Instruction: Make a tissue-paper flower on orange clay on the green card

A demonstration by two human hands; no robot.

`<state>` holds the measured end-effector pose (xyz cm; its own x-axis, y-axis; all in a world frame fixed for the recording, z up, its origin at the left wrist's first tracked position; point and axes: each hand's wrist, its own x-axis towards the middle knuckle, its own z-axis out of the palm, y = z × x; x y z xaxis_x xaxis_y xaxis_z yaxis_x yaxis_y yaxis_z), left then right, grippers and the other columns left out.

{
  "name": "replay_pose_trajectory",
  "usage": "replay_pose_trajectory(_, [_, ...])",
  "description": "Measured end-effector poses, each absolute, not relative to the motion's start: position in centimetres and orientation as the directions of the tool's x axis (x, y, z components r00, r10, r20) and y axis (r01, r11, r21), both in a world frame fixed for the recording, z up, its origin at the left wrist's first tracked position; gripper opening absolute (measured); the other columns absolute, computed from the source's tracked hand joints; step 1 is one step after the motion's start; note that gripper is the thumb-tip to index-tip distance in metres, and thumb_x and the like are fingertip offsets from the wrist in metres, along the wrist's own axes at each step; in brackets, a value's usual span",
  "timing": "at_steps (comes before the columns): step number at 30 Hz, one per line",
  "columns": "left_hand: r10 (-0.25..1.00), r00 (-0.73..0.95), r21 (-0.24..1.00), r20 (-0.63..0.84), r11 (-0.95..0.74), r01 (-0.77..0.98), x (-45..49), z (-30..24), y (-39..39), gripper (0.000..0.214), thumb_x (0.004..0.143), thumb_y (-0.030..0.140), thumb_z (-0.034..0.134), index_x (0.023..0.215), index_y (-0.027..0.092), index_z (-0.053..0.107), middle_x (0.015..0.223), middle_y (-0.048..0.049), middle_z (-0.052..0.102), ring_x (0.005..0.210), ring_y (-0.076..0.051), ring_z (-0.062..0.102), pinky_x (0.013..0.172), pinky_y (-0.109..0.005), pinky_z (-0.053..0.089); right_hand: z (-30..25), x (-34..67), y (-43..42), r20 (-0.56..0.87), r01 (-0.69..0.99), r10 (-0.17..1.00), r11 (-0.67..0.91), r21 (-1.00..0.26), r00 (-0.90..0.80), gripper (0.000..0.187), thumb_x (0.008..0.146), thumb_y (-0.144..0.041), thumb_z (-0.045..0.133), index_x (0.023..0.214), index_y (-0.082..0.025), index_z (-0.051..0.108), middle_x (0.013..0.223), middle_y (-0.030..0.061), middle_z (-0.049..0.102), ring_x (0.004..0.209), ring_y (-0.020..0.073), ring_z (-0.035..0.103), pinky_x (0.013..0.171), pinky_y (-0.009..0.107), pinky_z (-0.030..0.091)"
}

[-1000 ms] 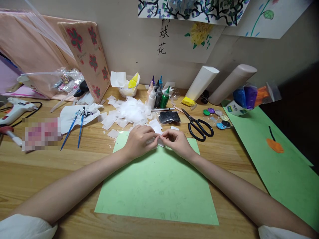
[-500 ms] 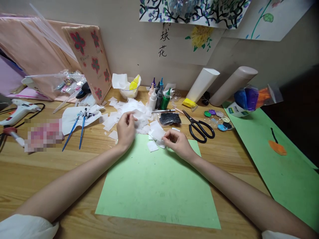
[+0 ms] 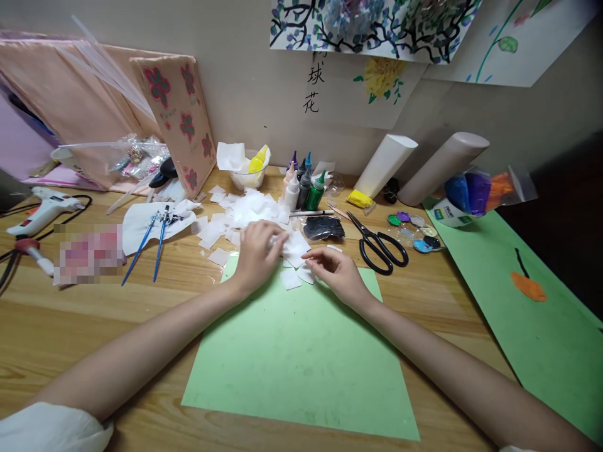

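Note:
A light green sheet of paper (image 3: 301, 358) lies on the wooden table in front of me. At its far edge sits a heap of small white tissue squares (image 3: 249, 210). My left hand (image 3: 257, 254) is curled and pinches a white tissue piece beside the heap. My right hand (image 3: 336, 273) rests at the sheet's top edge, fingers bent and pressed on a few loose white squares (image 3: 294, 260). The two hands are a little apart.
Black scissors (image 3: 379, 245) lie right of my hands. Small paint bottles (image 3: 304, 185), a black pouch (image 3: 323, 228) and paint pots (image 3: 414, 229) stand behind. Two blue brushes (image 3: 151, 245) and a glue gun (image 3: 40, 210) lie left. A second green sheet (image 3: 518, 314) lies right.
My hands were joined on one white piece. The left hand then reached out to the heap and has now come back toward the right hand with a tissue piece.

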<state>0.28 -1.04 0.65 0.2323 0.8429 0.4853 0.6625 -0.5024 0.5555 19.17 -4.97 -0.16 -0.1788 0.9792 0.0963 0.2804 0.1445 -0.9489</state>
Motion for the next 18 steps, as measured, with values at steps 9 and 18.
replay_pose_trajectory(9, [0.827, 0.26, 0.434, 0.498, -0.497, 0.751, 0.7, 1.0, -1.8, 0.021, 0.086, 0.017, 0.046, 0.104, 0.022, 0.056, 0.118, -0.0075, 0.051, 0.112, -0.025, 0.04, 0.094, -0.042, 0.028, 0.0, 19.0, -5.4, 0.345, 0.568, 0.88, 0.474, -0.672, -0.327, 0.013, 0.08, -0.016, 0.062, 0.085, -0.025, 0.07, 0.114, 0.0049, 0.06, 0.111, 0.0229, 0.05, 0.096, 0.04, 0.04])
replay_pose_trajectory(18, [0.768, 0.532, 0.408, 0.357, -0.64, 0.651, 0.7, 1.2, -2.1, 0.015, 0.08, 0.02, 0.051, 0.092, 0.022, 0.06, 0.092, -0.0005, 0.064, 0.099, -0.021, 0.048, 0.102, -0.046, 0.017, -0.1, 19.0, -5.3, 0.347, 0.552, 0.878, 0.478, -0.683, -0.33, 0.02, 0.082, -0.011, 0.056, 0.093, -0.023, 0.068, 0.104, 0.0051, 0.065, 0.099, 0.0212, 0.058, 0.088, 0.039, 0.045])
